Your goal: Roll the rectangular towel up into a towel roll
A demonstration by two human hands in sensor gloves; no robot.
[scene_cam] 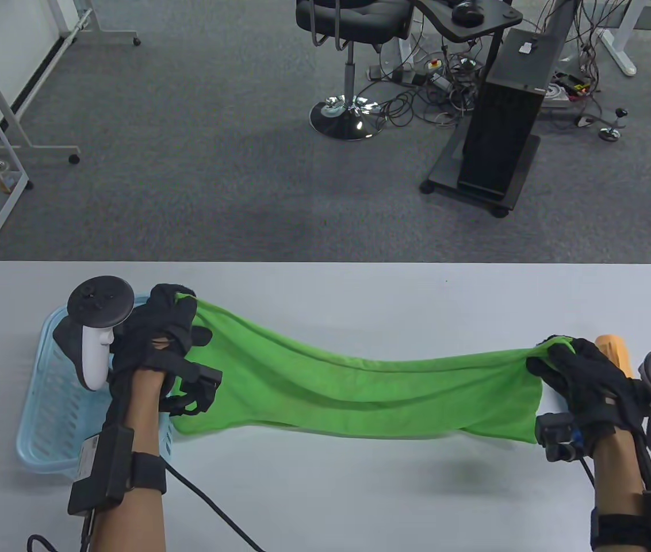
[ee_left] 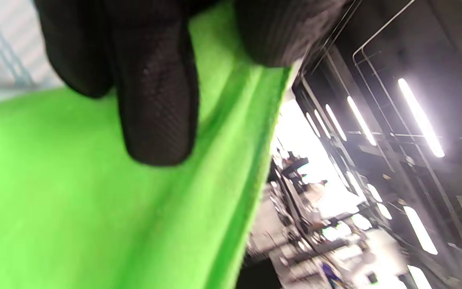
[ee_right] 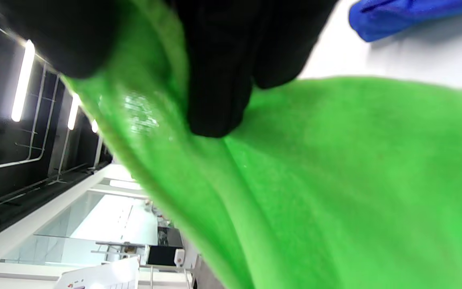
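Two gloved hands, one towel. Left hand (scene_cam: 159, 339) pinches the green towel (scene_cam: 354, 385) at its left far corner, fingers curled round the hem; in the left wrist view a fingertip (ee_left: 155, 116) lies on the cloth. Right hand (scene_cam: 584, 374) pinches the right far corner the same way, cloth bunched under its fingers (ee_right: 219, 80) in the right wrist view. The towel is stretched between them over the white table (scene_cam: 360, 494), sagging in the middle; its lower edge seems to hang just above the surface, though contact cannot be told.

Judged risks: only the far corners are held, so the near edge hangs free and may fold under when laid down, giving a crooked start to the roll. Uneven tension shows as long creases; a skewed lay-down would make the roll cone.

Counts: one light blue basket (scene_cam: 55, 402) under the left forearm, one orange object (scene_cam: 613, 348) beyond the right hand, partly hidden. In the right wrist view, one blue thing (ee_right: 411, 16) lies on the table, unidentifiable. Beyond the table: one black chair (scene_cam: 351, 34), one black stand (scene_cam: 504, 132).
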